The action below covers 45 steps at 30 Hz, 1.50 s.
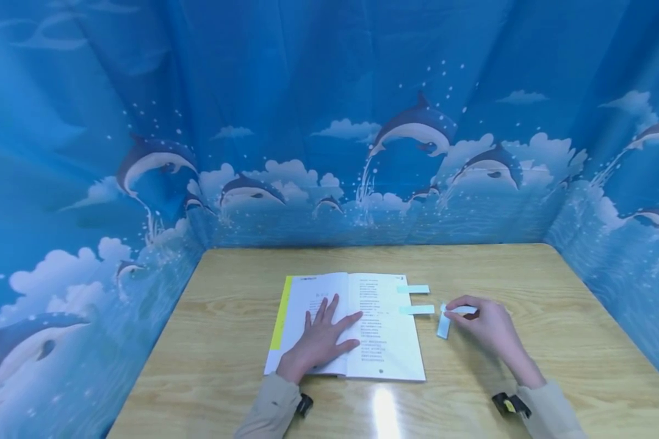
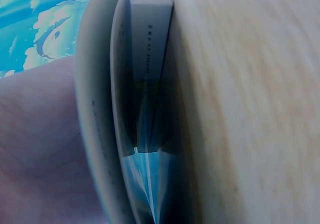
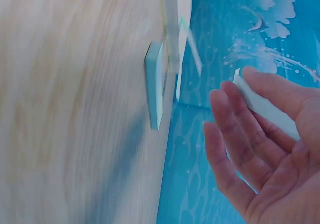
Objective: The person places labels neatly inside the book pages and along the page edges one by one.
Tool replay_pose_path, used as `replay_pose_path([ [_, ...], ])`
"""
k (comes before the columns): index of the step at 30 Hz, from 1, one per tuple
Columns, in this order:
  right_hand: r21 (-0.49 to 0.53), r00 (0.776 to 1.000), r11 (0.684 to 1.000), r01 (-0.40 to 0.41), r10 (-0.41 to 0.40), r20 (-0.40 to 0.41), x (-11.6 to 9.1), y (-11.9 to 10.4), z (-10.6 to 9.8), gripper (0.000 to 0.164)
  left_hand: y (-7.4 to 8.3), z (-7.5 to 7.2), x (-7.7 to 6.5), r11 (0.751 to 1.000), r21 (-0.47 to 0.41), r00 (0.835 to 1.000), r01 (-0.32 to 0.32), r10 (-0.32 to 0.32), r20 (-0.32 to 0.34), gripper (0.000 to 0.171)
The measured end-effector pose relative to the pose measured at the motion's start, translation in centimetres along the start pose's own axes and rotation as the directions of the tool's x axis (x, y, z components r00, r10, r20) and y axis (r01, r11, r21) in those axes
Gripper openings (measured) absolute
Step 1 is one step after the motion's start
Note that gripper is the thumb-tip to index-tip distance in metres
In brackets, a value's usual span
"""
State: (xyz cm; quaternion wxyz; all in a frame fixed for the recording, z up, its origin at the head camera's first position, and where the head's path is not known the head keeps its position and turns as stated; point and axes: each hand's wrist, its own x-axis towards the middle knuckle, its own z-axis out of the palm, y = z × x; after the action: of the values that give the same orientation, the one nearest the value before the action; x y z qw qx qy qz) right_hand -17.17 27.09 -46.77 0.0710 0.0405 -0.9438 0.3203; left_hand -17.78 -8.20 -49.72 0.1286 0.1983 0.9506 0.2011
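A book [image 1: 387,356] lies spread on the table, a yellow strip along its left edge. My left hand [image 1: 320,343] rests on the left page with fingers spread, the index fingertip and thumb reaching over the middle fold. Between thumb and index finger, my right hand [image 1: 487,323] pinches a pale blue sticky note strip [image 3: 270,111], held up off the table. Just left of that hand is a narrow pad of sticky notes [image 1: 443,329]. Two light blue sticky tabs [image 1: 420,289] stick out from the right page's edge. The left wrist view shows curved pages [image 2: 95,114] from the side.
The wooden table [image 1: 230,305] carries the book left of centre and the pad to its right. A blue curtain [image 1: 307,122] with dolphins and clouds stands behind the table and along both sides. Each wrist wears a dark band [image 1: 511,403].
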Motion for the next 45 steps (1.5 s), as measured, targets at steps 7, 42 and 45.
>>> replay_pose_path([
  [7,0.089,0.999,0.996,-0.002,-0.002,0.042,-0.8,-1.1,0.3,0.012,-0.2,-0.1,0.1,1.0,0.007,1.0,-0.006,0.006,-0.002,0.06],
  [42,0.117,0.989,0.992,-0.045,0.027,0.144,-0.7,-4.2,5.3,0.007,-0.2,0.2,0.2,1.0,0.001,1.0,-0.007,0.007,-0.006,0.059],
  [45,0.156,0.98,0.982,-0.103,0.074,0.182,-0.6,-4.4,5.4,0.007,-0.2,0.2,0.2,1.0,-0.002,1.0,-0.009,0.009,-0.006,0.059],
])
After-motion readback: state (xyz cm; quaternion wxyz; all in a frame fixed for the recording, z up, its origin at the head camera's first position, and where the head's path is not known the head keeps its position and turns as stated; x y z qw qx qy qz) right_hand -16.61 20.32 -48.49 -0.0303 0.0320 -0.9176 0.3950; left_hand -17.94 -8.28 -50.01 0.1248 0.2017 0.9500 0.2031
